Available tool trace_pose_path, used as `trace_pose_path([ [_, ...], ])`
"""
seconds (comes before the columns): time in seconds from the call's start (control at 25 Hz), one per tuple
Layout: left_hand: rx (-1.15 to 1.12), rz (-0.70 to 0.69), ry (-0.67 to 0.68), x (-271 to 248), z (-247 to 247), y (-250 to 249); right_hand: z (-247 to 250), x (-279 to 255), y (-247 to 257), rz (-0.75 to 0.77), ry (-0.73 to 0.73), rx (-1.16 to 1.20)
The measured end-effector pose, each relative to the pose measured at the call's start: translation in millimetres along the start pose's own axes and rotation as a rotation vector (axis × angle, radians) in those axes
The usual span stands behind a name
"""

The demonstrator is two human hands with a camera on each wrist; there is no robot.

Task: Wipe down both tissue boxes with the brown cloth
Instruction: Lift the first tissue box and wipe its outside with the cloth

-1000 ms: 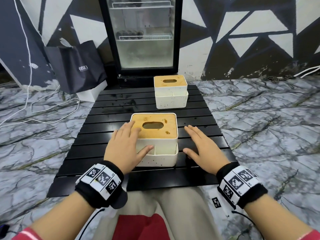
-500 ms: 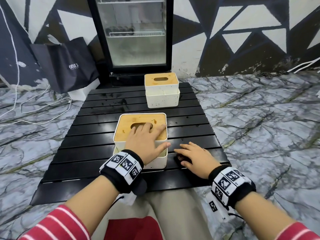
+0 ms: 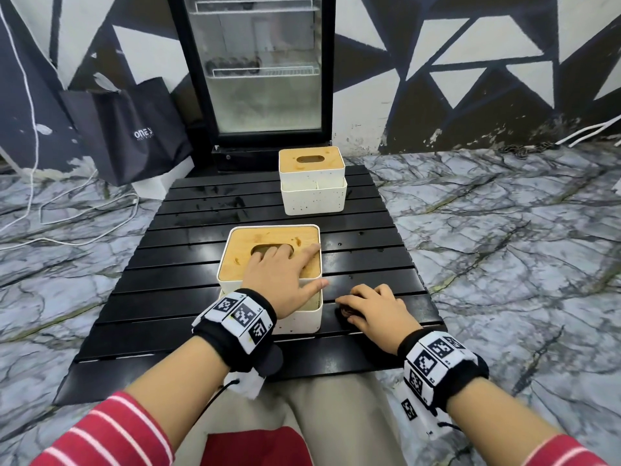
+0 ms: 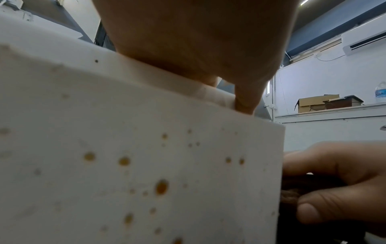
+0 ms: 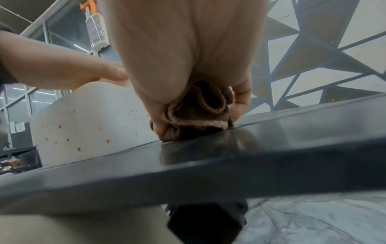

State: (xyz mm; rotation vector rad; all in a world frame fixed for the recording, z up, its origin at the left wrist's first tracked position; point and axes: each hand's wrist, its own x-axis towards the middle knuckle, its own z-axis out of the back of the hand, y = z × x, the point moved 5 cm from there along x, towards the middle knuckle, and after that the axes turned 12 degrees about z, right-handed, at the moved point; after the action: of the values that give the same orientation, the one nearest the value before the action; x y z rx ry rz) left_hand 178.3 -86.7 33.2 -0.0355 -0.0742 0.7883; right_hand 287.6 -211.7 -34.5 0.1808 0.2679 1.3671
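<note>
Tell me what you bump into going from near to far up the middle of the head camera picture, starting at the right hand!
right hand gripping the brown cloth → left hand resting on the near tissue box → far tissue box → glass-door fridge

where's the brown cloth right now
The brown cloth is bunched under the right hand on the black table, just right of the near tissue box.

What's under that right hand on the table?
A bunched brown cloth, gripped by the right hand and pressed on the black table. From above, the hand covers most of it.
</note>
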Motion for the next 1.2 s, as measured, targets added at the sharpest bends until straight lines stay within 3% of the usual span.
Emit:
trace_pose_path([
  [0.28, -0.167, 0.012, -0.037, 0.9, 11.5, 6.0, 5.7, 3.1, -6.4, -0.031, -0.057, 0.176],
  [0.44, -0.527, 0.014, -0.067, 8.7, 26.5, 17.7, 41.7, 7.9, -5.2, -0.013, -0.294, 0.363],
  [0.64, -0.835, -0.022, -0.223, 20.1, 40.6, 23.9, 90.9, 14.3, 11.8, 0.014, -0.552, 0.566],
  [0.88, -0.964, 0.045, -0.214, 12.7, 22.6, 34.4, 84.0, 17.0, 29.4, 0.023, -0.593, 0.612],
  [1.04, -1.053, 0.088, -0.133, 8.0, 15.4, 44.2, 76.8, 14.6, 37.3, 0.035, -0.673, 0.631],
  [1.2, -1.130, 0.080, -0.115, 5.5, 23.4, 42.5, 87.9, 21.0, 36.9, 0.070, -0.735, 0.558],
])
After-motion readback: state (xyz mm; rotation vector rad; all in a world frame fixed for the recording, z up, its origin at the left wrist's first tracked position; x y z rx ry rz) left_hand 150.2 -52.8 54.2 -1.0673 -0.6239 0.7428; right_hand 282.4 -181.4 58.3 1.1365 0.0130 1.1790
